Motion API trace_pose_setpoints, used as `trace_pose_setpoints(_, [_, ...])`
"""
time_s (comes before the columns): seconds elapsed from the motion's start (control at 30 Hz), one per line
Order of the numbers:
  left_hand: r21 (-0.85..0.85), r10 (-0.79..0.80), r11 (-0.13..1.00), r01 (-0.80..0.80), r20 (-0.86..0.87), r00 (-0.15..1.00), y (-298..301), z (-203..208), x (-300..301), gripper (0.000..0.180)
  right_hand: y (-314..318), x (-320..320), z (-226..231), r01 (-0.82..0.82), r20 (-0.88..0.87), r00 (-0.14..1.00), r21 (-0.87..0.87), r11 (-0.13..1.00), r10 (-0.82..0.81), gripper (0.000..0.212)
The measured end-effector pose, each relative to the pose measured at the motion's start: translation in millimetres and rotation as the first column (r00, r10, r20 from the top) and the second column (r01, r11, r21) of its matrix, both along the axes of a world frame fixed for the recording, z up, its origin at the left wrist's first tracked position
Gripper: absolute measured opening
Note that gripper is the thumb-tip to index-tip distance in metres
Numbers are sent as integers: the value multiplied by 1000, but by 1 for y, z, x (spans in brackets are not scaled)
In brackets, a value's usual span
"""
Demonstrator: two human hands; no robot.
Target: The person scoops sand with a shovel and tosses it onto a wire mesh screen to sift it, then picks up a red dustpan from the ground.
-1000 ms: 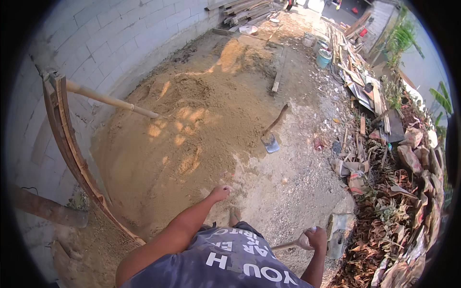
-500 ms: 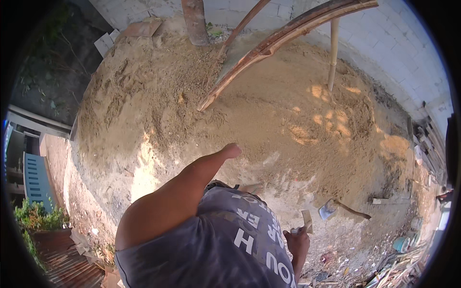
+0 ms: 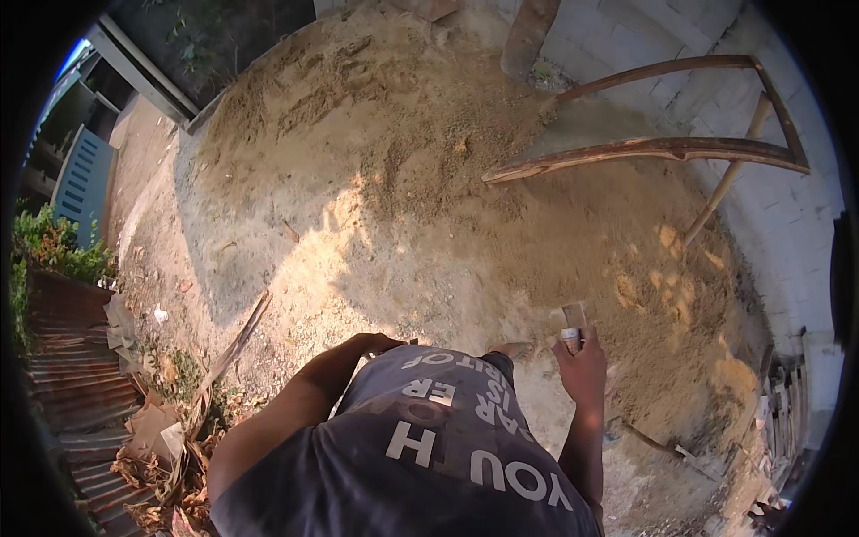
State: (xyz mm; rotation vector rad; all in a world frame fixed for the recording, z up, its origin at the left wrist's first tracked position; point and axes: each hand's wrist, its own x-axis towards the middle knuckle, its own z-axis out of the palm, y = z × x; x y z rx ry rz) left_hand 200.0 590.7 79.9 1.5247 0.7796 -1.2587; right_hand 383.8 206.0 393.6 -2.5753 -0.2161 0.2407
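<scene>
My right hand (image 3: 583,362) is closed around a short hand tool (image 3: 574,315) with a flat, tan-grey rectangular end and a whitish collar. It is held up in front of my body, over the sandy ground. Close against my waist is my left hand (image 3: 379,343), its fingers mostly hidden by its own back and my shirt. A small dark thing shows beside it, too unclear to name. On the ground past my right forearm lies a tool with a curved wooden handle (image 3: 649,438); its grey blade is partly covered by my arm.
Damp sand (image 3: 420,134) spreads ahead. A wooden frame (image 3: 644,152) leans by the block wall (image 3: 662,40), with a pole (image 3: 716,210) and a trunk-like post (image 3: 530,38). Leftward lie a stick (image 3: 242,336), dry leaves (image 3: 152,456) and rusty corrugated sheets (image 3: 67,358).
My left arm has drawn back from over the sand to my waist. My right hand has come up and forward with the tool. The view has turned leftward.
</scene>
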Motion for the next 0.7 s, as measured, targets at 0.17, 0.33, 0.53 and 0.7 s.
trace_pose_setpoints(0.17, [16, 155, 988, -157, 90, 984, 79, 6, -70, 64, 107, -22, 17, -157, -113, 975, 251, 955, 190, 47])
trace_pose_setpoints(0.33, [-386, 909, 416, -823, 162, 383, 117, -6, -59, 83, 119, -5, 25, 53, -284, 948, 580, 813, 141, 35])
trace_pose_setpoints(0.53, [-594, 902, -431, -679, -297, -312, 152, 64, 38, 104, 140, 53, 33, 379, -468, 884, 695, 611, -16, 34])
trace_pose_setpoints(0.7, [-492, 688, -694, -526, -239, -685, 251, -8, 58, 76, 188, 127, -26, 420, -614, 778, 663, 620, 130, 32])
